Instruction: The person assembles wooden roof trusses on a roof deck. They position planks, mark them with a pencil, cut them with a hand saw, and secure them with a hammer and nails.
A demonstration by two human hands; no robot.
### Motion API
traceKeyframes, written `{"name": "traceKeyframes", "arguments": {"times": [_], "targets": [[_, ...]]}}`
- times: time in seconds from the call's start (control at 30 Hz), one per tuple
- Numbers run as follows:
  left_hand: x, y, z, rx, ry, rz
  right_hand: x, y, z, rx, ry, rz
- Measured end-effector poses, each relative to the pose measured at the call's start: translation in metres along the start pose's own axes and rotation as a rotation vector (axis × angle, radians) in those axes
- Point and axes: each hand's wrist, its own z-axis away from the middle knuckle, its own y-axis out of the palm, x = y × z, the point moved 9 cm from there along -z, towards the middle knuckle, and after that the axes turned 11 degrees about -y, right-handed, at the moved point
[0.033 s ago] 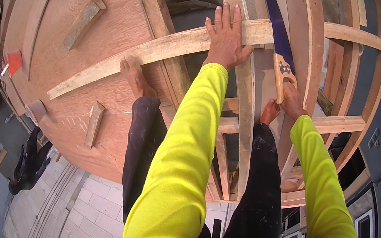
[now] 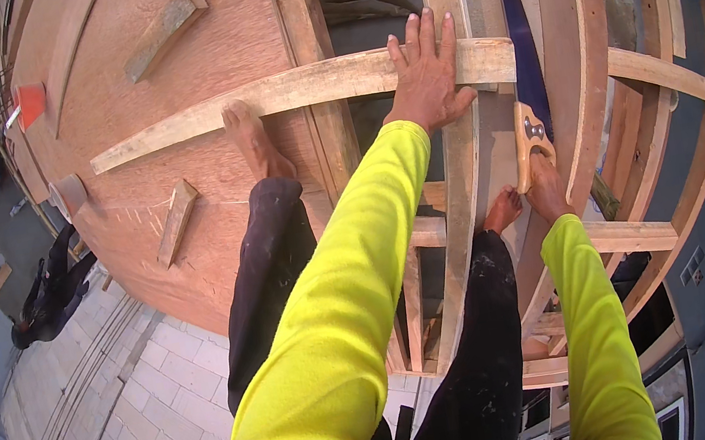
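One hand, my right (image 2: 544, 188), has its fingers curled around the handle of a handsaw (image 2: 526, 60), the dark blade by the right end of a long plank (image 2: 307, 86). My left hand (image 2: 428, 86) lies on that plank, fingers spread, gripping nothing; beyond, an offcut (image 2: 165, 33) lies on plywood (image 2: 243, 38).

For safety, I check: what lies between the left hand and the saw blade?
The head view shows the plank's right end between the left hand and the saw blade.

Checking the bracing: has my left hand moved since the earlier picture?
No, no clear shift: the left hand rests at the same spot along the pale plank.
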Motion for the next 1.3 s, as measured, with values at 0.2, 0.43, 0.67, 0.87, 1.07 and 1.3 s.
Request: {"name": "traceKeyframes", "arguments": {"times": [0.2,0.43,0.67,0.87,1.07,1.3], "targets": [[0.055,-0.012,0.100,-0.040,-0.311,0.070,0.022,-0.036,-0.024,-0.101,0.072,-0.108],[0.158,-0.057,0.232,-0.028,-0.766,0.263,0.154,-0.112,-0.083,-0.235,-0.244,0.041],[0.224,-0.045,0.248,-0.141,-1.001,0.670,0.204,-0.104,-0.211,0.027,-0.306,0.515],[0.270,-0.025,0.246,-0.279,-1.245,1.318,0.226,-0.108,-0.194,0.210,-0.454,0.375],[0.313,-0.075,0.244,-0.710,-0.887,2.229,0.306,-0.124,-0.069,0.391,-0.433,-0.002],[0.195,-0.069,0.309,-0.608,-1.138,2.234,0.308,-0.158,0.067,0.546,-0.072,-0.142]]}}
